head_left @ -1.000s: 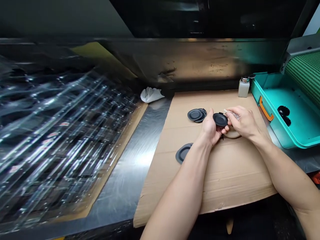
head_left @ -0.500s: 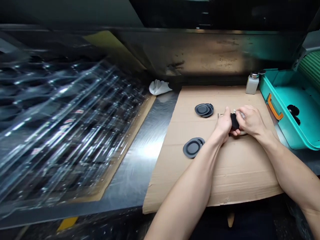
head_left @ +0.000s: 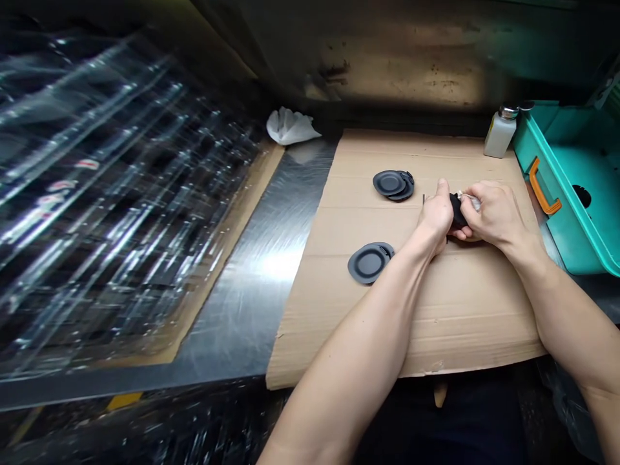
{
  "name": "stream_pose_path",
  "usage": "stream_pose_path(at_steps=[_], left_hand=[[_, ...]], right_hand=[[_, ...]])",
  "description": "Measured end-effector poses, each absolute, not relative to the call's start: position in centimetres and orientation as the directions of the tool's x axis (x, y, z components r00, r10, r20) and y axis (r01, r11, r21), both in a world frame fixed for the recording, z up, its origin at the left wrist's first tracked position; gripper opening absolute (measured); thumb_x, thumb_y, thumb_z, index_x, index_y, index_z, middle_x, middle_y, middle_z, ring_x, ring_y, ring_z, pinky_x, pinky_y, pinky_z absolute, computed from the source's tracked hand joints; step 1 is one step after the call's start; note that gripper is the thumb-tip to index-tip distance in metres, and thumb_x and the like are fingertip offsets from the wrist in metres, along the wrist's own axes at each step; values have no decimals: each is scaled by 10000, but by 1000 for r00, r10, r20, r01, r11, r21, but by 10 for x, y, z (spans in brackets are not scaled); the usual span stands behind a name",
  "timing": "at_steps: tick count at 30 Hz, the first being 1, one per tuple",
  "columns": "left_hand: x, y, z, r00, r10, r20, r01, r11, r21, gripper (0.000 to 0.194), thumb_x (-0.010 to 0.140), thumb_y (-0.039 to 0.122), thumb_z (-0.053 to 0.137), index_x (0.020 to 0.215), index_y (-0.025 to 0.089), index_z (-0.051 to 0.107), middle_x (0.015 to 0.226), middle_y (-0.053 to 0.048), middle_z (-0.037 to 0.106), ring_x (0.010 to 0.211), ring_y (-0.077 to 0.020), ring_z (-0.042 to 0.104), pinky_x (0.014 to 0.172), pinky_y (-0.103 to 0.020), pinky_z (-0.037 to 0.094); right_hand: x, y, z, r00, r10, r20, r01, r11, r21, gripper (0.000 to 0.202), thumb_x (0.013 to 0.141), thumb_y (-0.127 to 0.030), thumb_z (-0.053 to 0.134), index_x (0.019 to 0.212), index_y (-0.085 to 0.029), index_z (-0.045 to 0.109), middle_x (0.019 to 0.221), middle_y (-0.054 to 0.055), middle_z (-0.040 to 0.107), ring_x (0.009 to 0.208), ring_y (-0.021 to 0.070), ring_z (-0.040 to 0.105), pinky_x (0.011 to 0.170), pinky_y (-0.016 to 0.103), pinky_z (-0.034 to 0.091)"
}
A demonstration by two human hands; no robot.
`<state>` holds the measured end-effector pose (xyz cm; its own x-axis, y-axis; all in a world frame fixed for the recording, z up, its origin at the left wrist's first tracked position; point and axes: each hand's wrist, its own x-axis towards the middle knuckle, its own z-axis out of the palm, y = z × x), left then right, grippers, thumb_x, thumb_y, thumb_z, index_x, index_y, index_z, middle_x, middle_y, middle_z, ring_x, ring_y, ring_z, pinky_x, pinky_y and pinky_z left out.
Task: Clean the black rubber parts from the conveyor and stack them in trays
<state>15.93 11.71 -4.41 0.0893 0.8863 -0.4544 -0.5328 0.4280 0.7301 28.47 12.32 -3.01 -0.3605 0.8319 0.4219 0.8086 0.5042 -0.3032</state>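
Observation:
Over the cardboard sheet [head_left: 339,342], my left hand [head_left: 436,214] grips a small black part [head_left: 456,210], mostly covered by the fingers. My right hand [head_left: 495,210] is closed against the part's right side, with a bit of white cloth or tissue [head_left: 475,203] pinched in its fingers. Both hands nearly meet around the part. To the left, on the cardboard, lie overlapping dark grey oval pieces with raised round rims [head_left: 387,184]. A similar grey pair [head_left: 369,263] lies nearer, close to my left forearm.
A teal bin [head_left: 562,232] with an orange handle stands right, a black round piece [head_left: 581,196] inside. Beside it is a whitish bottle with a metal cap [head_left: 500,134]. Crumpled white tissue [head_left: 291,126] sits at the back. Shiny clear plastic trays [head_left: 126,213], blurred, fill the left.
The camera view has tilted downward, so the bench appears higher in the picture. Both hands still hold the black part together, with only slight finger movement. The grey pieces stay put.

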Motion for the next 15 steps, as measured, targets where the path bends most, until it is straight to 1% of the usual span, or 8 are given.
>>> stream_pose_path(at_steps=[2, 5, 7, 10, 14, 15], left_hand=[[161, 118, -48, 52, 900, -433, -482, 403, 779, 547, 979, 621, 467, 838, 134, 674, 463, -34, 597, 462, -180, 666, 434, -203, 482], [162, 116, -51, 6, 918, -396, -433, 360, 827, 551, 963, 647, 480, 822, 150, 673, 447, -21, 585, 446, -191, 656, 404, -214, 463], [162, 114, -51, 7, 924, -382, -429, 348, 834, 561, 959, 660, 473, 823, 154, 674, 444, -18, 583, 433, -189, 647, 390, -216, 451], [161, 111, -49, 42, 918, -393, -404, 376, 834, 591, 956, 681, 449, 821, 151, 673, 443, -26, 586, 403, -172, 620, 378, -210, 438], [162, 109, -46, 47, 908, -417, -368, 404, 837, 628, 955, 708, 409, 816, 150, 663, 421, -20, 571, 351, -150, 572, 366, -202, 417], [162, 109, -46, 47, 908, -416, -368, 403, 838, 634, 955, 711, 403, 818, 149, 662, 422, -21, 572, 344, -146, 565, 363, -200, 412]], right_hand=[[285, 123, -29, -365, 838, 406, 825, 493, -277, 223, 897, -251, 514, 840, -171, 714, 835, 95, 699, 817, 242, 615, 790, 343, 433], [284, 123, -25, -379, 823, 422, 813, 514, -273, 236, 903, -249, 502, 860, -166, 719, 839, 97, 698, 813, 238, 612, 777, 337, 424], [285, 122, -23, -387, 824, 413, 803, 522, -287, 229, 893, -237, 504, 848, -169, 719, 824, 88, 698, 788, 228, 608, 755, 328, 418], [287, 121, -20, -395, 844, 364, 804, 509, -308, 208, 855, -211, 521, 767, -181, 707, 746, 65, 684, 706, 207, 589, 703, 314, 401], [288, 121, -17, -386, 836, 391, 796, 515, -316, 231, 861, -216, 509, 750, -181, 709, 760, 70, 697, 704, 199, 585, 682, 303, 390], [288, 121, -17, -393, 838, 379, 789, 519, -328, 235, 862, -215, 508, 742, -181, 707, 745, 68, 695, 693, 196, 581, 677, 299, 388]])
